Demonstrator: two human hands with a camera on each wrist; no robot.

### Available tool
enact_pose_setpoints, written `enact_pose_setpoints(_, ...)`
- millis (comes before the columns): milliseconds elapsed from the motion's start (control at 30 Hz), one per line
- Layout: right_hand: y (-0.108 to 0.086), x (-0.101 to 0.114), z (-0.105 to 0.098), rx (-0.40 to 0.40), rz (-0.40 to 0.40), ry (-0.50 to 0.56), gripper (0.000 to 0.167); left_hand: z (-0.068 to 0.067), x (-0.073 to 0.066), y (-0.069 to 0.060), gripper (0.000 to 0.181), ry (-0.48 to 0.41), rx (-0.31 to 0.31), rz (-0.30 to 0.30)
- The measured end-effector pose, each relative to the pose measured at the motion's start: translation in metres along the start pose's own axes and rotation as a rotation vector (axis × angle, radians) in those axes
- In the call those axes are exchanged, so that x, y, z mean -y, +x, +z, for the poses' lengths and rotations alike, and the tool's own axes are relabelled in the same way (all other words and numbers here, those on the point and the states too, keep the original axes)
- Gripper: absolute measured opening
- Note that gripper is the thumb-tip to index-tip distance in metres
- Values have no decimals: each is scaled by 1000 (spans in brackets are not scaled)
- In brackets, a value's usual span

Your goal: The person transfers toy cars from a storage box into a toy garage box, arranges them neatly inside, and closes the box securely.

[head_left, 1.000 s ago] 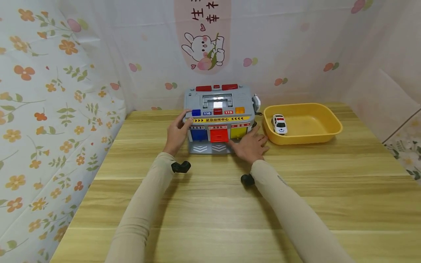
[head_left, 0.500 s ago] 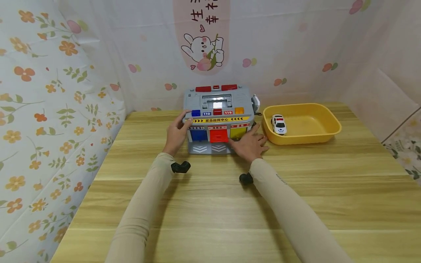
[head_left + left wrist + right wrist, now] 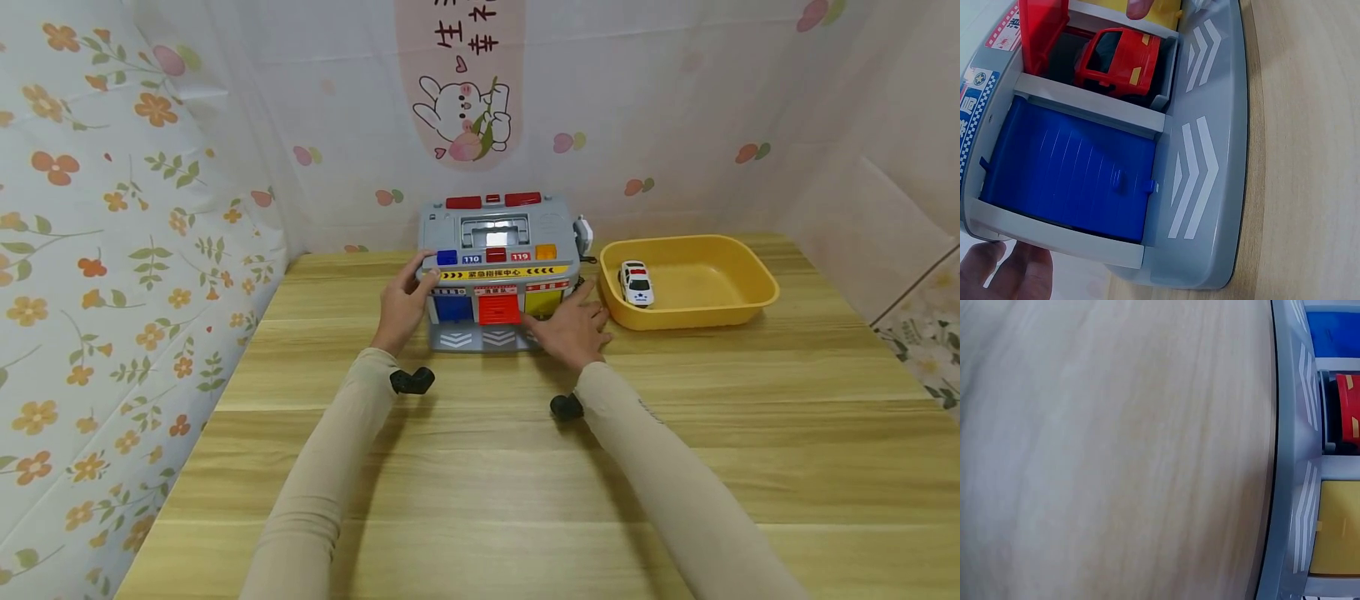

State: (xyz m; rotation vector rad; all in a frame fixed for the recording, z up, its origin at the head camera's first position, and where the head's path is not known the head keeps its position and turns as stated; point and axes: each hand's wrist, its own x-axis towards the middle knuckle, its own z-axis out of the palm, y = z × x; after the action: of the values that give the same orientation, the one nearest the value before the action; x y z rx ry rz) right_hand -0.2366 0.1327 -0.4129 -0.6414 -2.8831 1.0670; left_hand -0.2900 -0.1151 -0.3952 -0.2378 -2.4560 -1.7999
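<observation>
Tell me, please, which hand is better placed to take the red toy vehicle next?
Probably the right hand: it lies at the front of the toy garage, close to the raised red door. The left hand grips the end by the closed blue door, farther from the red toy vehicle.

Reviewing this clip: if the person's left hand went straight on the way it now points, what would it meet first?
Most likely the left end of the grey plastic toy station with coloured garage doors. The left hand appears to touch that end, though exact depth is unclear.
</observation>
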Motion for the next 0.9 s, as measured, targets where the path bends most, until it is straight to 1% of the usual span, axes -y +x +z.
enact_pose_setpoints(233,-3,-2,-7,31,-35,12,128,0,0,-1,40,-9,2,-4)
enact_pose_setpoints(400,-7,-6,-14,53,-92,29,125,0,-1,-1,40,-11,1,-2)
enact_pose_setpoints(567,-10,-10,-19,53,-143,41,125,0,-1,-1,39,-18,6,-1)
enact_pose_setpoints(767,-15,-10,-28,20,-203,66,127,0,-2,-1,39,-22,10,6)
enact_pose_setpoints(900,-17,-10,-33,8,-239,72,126,1,-1,0,39,-18,5,15)
